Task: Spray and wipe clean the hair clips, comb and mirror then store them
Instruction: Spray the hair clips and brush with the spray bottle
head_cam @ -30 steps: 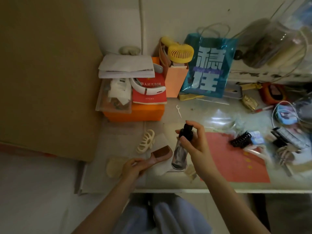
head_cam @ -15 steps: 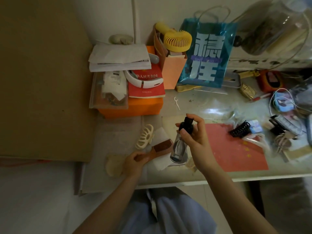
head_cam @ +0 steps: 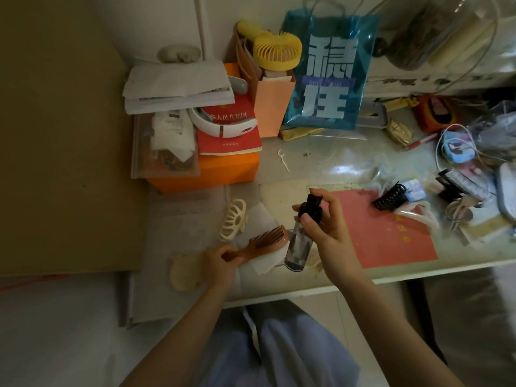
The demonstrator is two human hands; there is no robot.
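While the left hand (head_cam: 220, 259) curls round the handle of a brown wooden comb (head_cam: 259, 243), the comb's toothed end juts out to the right of that grip, teeth turned up and away from the person, hovering just over a white tissue (head_cam: 265, 261) spread on the desk (head_cam: 349, 169). The right hand (head_cam: 329, 233) grasps a small clear spray bottle (head_cam: 300, 241) just to the right of the comb's tip, thumb laid across the black collar and forefinger hooked over the black pump top; the bottle hangs tilted, its base toward the desk's near edge and its nozzle facing the comb. Comb tip and bottle look almost touching, though I cannot tell whether they meet.

Just beyond the comb, further from the left hand, a cream claw hair clip (head_cam: 233, 223) lies on the desk beside the tissue's corner. Near the left wrist, on its left side, sits a pale flat rounded thing (head_cam: 181, 272), too dim to name. Well to the right of the right hand, a black claw clip (head_cam: 391, 198) rests at the far edge of a red sheet (head_cam: 391, 238). Further back from both hands stand an orange box (head_cam: 223, 174) bearing a red book (head_cam: 229, 135), and a blue bag (head_cam: 329, 74) next to a yellow handheld fan (head_cam: 276, 50).
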